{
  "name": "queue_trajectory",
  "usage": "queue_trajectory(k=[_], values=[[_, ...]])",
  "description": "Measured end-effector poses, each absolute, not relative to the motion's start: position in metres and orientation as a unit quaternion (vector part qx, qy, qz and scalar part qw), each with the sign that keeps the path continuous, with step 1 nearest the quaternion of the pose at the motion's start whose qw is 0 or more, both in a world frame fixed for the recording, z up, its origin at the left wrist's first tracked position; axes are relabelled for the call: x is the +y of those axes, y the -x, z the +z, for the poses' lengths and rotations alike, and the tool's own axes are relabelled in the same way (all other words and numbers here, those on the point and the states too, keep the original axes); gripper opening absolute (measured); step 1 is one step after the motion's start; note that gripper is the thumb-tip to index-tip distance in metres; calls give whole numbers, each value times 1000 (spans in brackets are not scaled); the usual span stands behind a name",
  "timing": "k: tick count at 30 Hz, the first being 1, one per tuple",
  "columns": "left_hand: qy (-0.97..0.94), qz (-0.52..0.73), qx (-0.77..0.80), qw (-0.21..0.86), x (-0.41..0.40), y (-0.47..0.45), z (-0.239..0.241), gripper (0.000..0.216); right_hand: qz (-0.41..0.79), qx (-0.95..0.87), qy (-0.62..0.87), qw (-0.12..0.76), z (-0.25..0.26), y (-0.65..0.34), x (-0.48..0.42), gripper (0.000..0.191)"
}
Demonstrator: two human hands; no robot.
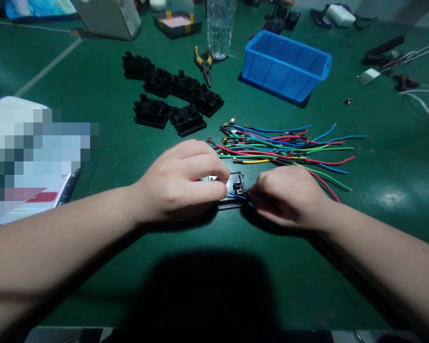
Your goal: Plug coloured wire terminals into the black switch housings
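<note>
My left hand (184,180) is closed around a black plastic connector housing (234,186) that lies on the green mat, fingers curled over its left side. My right hand (286,195) pinches a blue wire with a metal terminal (241,193) at the housing's right edge. Just behind both hands lies a loose bundle of coloured wires (282,147) with brass terminals, in red, blue, green and yellow. Parts of the housing are hidden under my fingers.
Several more black housings (171,97) lie further back. Yellow-handled pliers (204,62), a clear water bottle (219,26) and a blue plastic bin (286,66) stand behind them. Papers (25,152) lie at the left; cables and tools (396,62) at the far right.
</note>
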State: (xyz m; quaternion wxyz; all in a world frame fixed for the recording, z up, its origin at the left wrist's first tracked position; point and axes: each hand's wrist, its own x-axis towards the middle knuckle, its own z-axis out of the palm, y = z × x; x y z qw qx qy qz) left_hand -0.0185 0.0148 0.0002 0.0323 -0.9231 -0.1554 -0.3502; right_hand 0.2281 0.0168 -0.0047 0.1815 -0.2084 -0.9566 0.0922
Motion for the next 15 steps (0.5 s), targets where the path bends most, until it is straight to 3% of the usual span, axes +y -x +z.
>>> queue_trajectory(k=[10, 15], values=[[916, -353, -189, 15, 13, 20, 2, 13, 81, -960, 208, 167, -3, -225, 16, 16], [909, -367, -199, 4, 12, 20, 3, 12, 40, -952, 218, 209, -1, -226, 15, 14]])
